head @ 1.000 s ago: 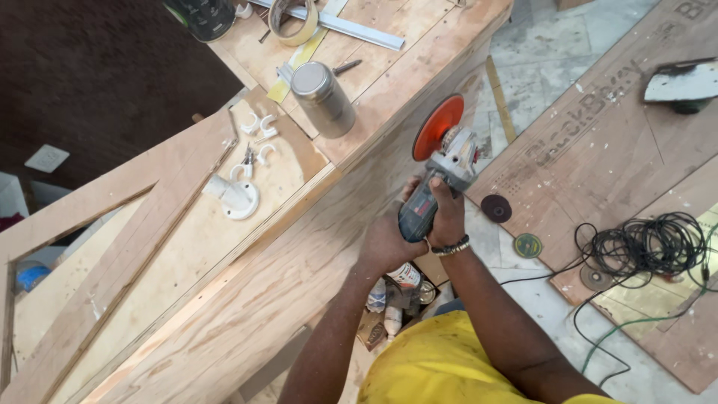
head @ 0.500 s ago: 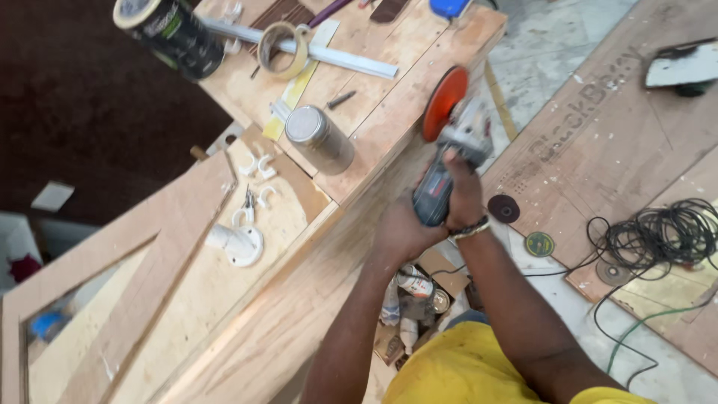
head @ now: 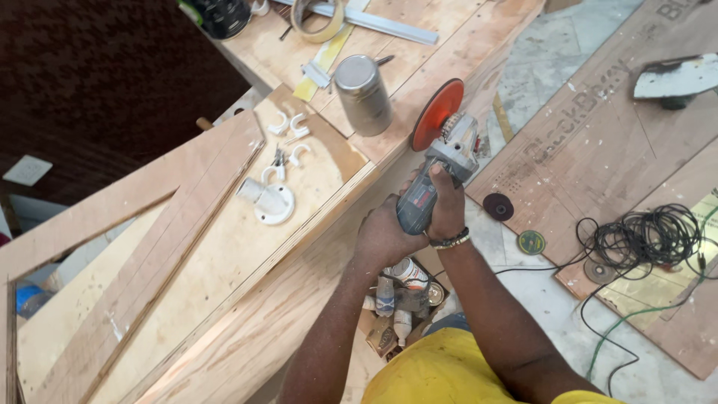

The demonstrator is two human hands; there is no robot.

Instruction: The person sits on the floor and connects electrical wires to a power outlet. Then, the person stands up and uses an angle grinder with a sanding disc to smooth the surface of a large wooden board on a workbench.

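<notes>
Both my hands grip a grey angle grinder (head: 441, 168) with an orange sanding disc (head: 437, 114). My left hand (head: 383, 236) wraps the rear of the grinder's body, and my right hand (head: 446, 202), with a beaded bracelet at the wrist, holds it just ahead. The disc stands on edge against the side of the plywood workbench (head: 449, 56). A metal cylinder can (head: 362, 93) stands on the bench just left of the disc.
White pipe clips (head: 288, 127) and a white round fitting (head: 271, 200) lie on a plywood panel. A tape roll (head: 318, 19) and metal rule (head: 374, 24) sit further back. Coiled black cable (head: 647, 236), loose discs (head: 498, 206) and plywood sheets cover the floor. Tubes and bottles (head: 396, 295) sit below my arms.
The view has shifted, so the bench objects sit differently in frame. The grinder stays in both hands against the bench edge, with the disc a little lower than half a second ago.
</notes>
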